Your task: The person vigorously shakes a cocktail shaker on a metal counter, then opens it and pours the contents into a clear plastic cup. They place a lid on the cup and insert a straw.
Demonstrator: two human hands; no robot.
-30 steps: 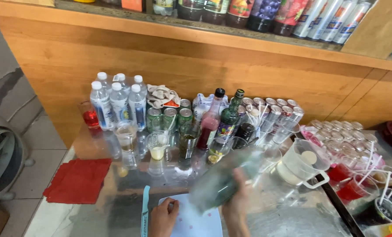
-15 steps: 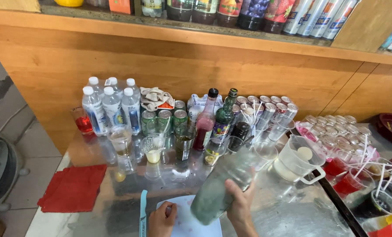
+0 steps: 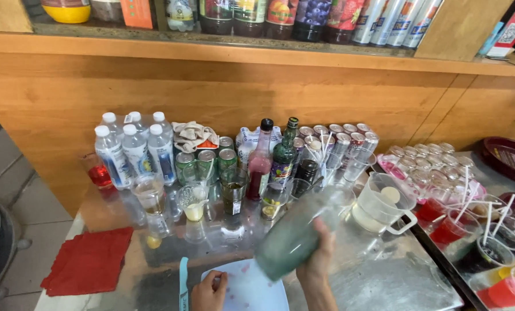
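R hand [image 3: 319, 259] gripping tilted, blurred shaker [image 3: 295, 236], fingers wrapped; L hand [image 3: 209, 291] curled, pressing white board [image 3: 251, 291] at 6 o'clock. Mixing underway, pouring not done.

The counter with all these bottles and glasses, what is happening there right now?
A person stands at a metal counter crowded with drinks. The right hand holds a large greenish shaker tilted above a white cutting board, its image blurred. The left hand rests on the board beside a turquoise-handled tool. Behind stand water bottles, green cans and a clear jug.
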